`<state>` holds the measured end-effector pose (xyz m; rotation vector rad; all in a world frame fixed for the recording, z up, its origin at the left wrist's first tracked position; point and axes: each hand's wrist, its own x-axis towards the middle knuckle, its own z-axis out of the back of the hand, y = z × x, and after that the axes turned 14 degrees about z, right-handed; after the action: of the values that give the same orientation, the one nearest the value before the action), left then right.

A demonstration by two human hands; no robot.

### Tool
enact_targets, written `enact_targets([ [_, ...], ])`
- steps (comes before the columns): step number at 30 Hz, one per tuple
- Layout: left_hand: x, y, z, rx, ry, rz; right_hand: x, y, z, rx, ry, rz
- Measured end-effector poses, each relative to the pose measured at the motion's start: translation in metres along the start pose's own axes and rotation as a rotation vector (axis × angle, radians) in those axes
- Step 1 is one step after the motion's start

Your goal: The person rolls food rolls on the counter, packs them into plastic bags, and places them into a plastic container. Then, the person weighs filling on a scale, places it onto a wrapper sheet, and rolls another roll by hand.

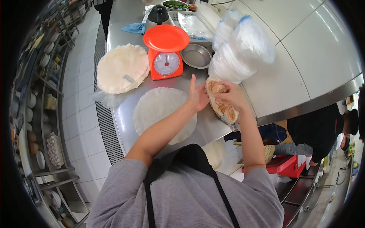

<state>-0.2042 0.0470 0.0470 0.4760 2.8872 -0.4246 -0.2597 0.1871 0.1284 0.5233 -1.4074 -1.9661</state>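
My left hand (pixel 198 96) is spread beside a plastic bag of orange shredded filling (pixel 225 109), its fingertips at the bag's left edge. My right hand (pixel 232 95) reaches over the bag's opening with bent fingers at a pale, wrapped-looking lump (pixel 219 88); whether it grips this is unclear. A round, thin white dough sheet (pixel 159 111) lies flat on the steel table, partly under my left forearm. Behind it stands an orange dial kitchen scale (pixel 166 64) with a round pan on top. To the scale's left sits a stack of similar round sheets (pixel 121 68).
Beside the scale are a round metal pan (pixel 196 56) and large clear-plastic bundles (pixel 242 45). Farther back stand a thermal jug (pixel 158 17), a blue cloth (pixel 134 28) and a white basket (pixel 209 25). A person in black (pixel 316 131) is beyond the table's right side.
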Motion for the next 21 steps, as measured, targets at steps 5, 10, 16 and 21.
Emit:
enact_targets([
  [5,-0.017,-0.004,0.014,0.067,-0.197,0.046,0.054,0.056,0.016,0.148,0.012,0.11],
  [10,-0.021,0.014,0.033,0.206,-0.284,0.101,0.167,0.09,-0.04,-0.254,0.041,0.448],
  [16,-0.023,0.033,0.047,0.289,-0.297,0.186,0.222,0.085,-0.104,-0.606,0.09,0.434],
  [21,-0.01,0.047,0.057,0.281,-0.331,0.245,0.232,0.085,-0.102,-0.793,0.197,0.304],
])
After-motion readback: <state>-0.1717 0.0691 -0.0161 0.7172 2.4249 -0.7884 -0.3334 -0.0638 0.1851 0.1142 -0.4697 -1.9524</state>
